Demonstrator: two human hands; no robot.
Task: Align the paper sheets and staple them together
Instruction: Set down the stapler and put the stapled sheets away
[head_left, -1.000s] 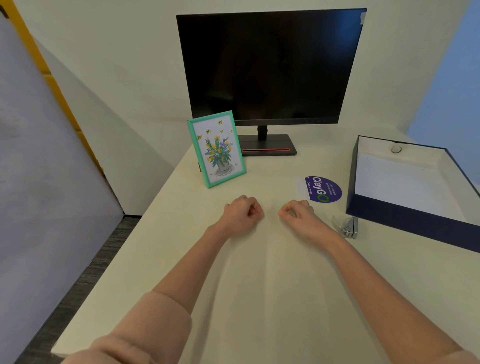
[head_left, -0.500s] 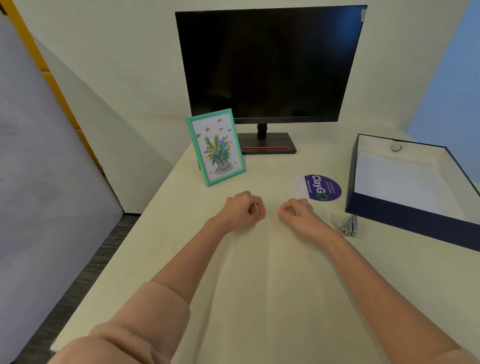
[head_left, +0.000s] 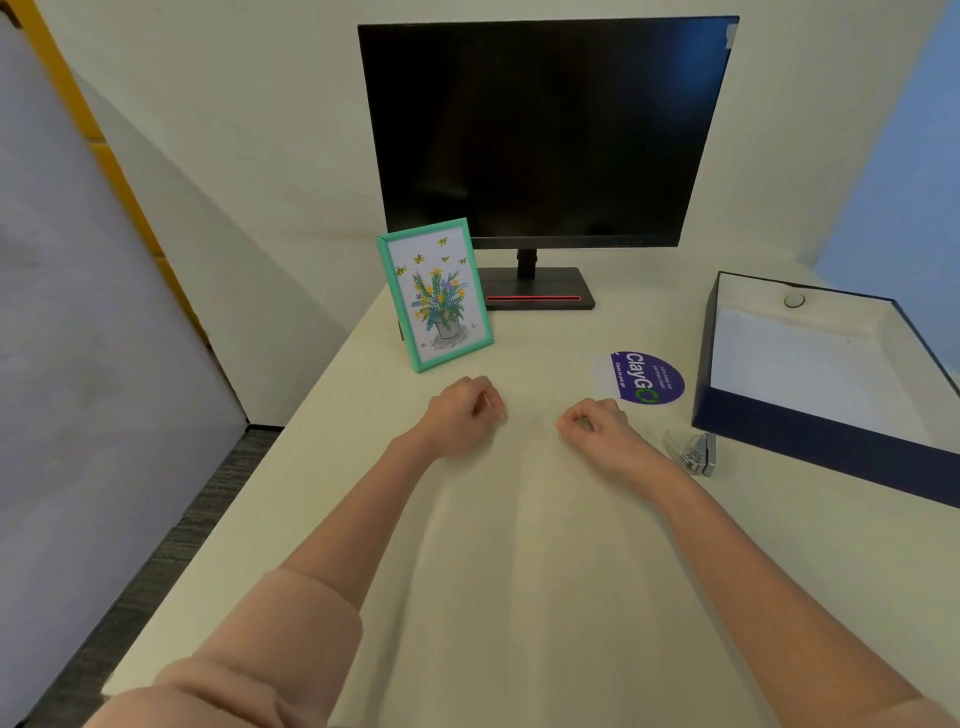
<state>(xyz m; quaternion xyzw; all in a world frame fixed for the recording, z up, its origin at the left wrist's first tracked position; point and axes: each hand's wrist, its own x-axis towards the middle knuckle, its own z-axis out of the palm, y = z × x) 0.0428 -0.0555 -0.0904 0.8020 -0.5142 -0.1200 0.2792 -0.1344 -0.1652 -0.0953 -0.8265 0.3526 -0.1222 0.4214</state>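
Both hands rest curled into loose fists, holding nothing. The sheets (head_left: 810, 364) lie flat in the box (head_left: 810, 447) off to the right, nearer the right hand (head_left: 602, 428) than the left hand (head_left: 462, 415); the stapler (head_left: 693, 453) sits just beside that wrist.

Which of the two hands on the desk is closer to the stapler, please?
The right hand. The stapler lies just beyond its wrist, near the navy box; the left hand rests nearer the picture frame.

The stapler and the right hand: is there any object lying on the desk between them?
No. In the head view only bare desk separates the right hand from the stapler; the purple sticker lies farther back.
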